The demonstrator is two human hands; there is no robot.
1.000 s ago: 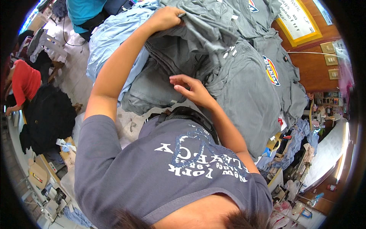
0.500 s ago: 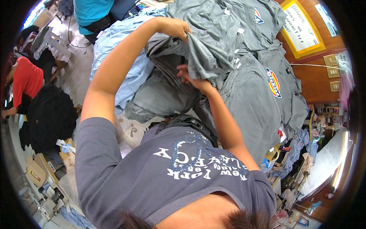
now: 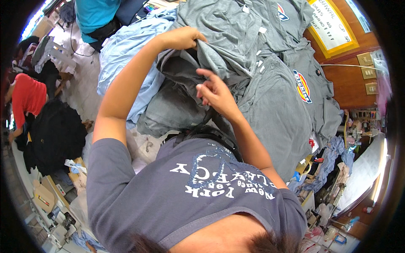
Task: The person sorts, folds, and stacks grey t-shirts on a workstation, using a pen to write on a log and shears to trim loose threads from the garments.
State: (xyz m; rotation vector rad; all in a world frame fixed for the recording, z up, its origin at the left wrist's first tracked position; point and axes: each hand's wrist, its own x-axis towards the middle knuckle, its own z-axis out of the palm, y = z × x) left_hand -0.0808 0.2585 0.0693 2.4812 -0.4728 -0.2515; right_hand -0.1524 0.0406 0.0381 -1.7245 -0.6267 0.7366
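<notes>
My left hand pinches the edge of a grey shirt and holds it raised, so the cloth hangs in folds with a dark opening beneath. Just in front of that opening is my right hand, its fingers apart and bent a little, with nothing visible in them. More grey shirts lie in a wide heap under and around both hands. Several have a small white tag, and two show a colourful printed emblem.
Light blue garments lie at the left of the heap. A wooden wall panel with switches stands at the right. Farther left are a black cloth pile and a person in red; a person in turquoise is at the top.
My right hand has come out from under the raised cloth and is now in front of it, fingers spread. My left hand has shifted slightly left and down, still gripping the shirt.
</notes>
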